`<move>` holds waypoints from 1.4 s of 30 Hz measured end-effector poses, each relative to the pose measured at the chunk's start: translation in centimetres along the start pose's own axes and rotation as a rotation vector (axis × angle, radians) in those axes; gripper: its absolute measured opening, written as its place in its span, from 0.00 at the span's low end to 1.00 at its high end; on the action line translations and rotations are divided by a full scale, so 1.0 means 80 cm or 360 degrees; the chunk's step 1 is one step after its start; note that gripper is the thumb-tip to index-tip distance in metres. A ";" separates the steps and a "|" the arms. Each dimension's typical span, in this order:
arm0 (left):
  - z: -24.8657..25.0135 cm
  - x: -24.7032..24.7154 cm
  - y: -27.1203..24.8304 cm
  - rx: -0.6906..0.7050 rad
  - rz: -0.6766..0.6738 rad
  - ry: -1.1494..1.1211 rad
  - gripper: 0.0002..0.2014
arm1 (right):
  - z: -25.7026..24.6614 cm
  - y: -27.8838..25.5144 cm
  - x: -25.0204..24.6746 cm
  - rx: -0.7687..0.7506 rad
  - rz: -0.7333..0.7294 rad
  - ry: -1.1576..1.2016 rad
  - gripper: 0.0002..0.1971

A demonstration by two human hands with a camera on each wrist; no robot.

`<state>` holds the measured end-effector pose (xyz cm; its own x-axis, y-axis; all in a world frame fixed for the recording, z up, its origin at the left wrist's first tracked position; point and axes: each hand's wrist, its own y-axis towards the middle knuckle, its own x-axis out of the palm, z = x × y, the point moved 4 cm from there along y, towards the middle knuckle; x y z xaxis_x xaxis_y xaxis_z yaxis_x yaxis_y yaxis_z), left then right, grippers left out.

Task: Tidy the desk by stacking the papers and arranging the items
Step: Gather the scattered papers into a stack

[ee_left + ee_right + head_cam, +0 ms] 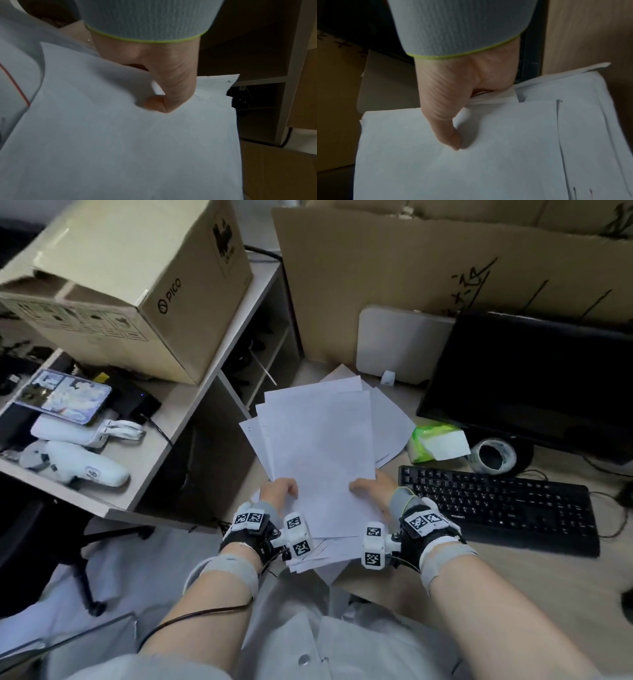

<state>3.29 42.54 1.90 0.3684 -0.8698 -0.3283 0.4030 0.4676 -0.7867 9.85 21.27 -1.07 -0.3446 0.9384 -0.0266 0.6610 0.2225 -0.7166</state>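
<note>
The papers (pixel 318 440), a loose fan of white sheets, lay over the near left edge of the surface (pixel 513 587), their near ends jutting past it. The left hand (pixel 278 494) pinched their left side, thumb pressed on the top sheet and fingers hidden beneath. The right hand (pixel 371 487) gripped the right side likewise, thumb on top. Just right of the papers lay a black keyboard (pixel 496 508), with a green tissue pack (pixel 436 441) and a tape roll (pixel 493 455) behind it.

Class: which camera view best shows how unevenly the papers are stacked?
The head view: the papers fan out whole, corners askew, between both hands. The left wrist view shows mostly the top sheet; the right wrist view shows some offset edges.
</note>
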 end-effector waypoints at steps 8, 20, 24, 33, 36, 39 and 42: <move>0.056 0.031 0.033 0.0048 -0.0036 -0.0154 0.14 | -0.022 0.056 -0.028 0.0000 0.0217 0.0040 0.13; 0.092 0.069 0.171 -0.0284 -0.0028 0.0125 0.33 | -0.048 0.195 -0.034 0.0588 0.0447 -0.1104 0.38; 0.101 0.079 0.192 -0.0403 -0.0133 0.0030 0.37 | -0.067 0.225 -0.034 0.0584 0.0557 -0.0645 0.40; 0.114 0.069 0.211 -0.0248 0.0011 -0.0039 0.21 | -0.076 0.229 -0.008 0.0566 0.0227 -0.0401 0.18; 0.112 0.065 0.200 -0.0185 -0.0020 0.0030 0.16 | -0.072 0.208 -0.006 0.0535 0.0196 -0.0314 0.11; 0.111 0.057 0.181 -0.0169 -0.0035 0.0156 0.11 | -0.068 0.186 -0.008 0.0614 0.0207 -0.0376 0.23; 0.105 0.049 0.159 -0.0092 -0.0019 0.0282 0.05 | -0.055 0.156 -0.018 0.0589 0.0230 -0.0260 0.40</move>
<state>16.93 46.42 -4.99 0.2081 -0.8918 -0.4017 0.3556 0.4515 -0.8183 21.54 23.83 -6.96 -0.3870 0.8919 -0.2338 0.4370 -0.0459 -0.8983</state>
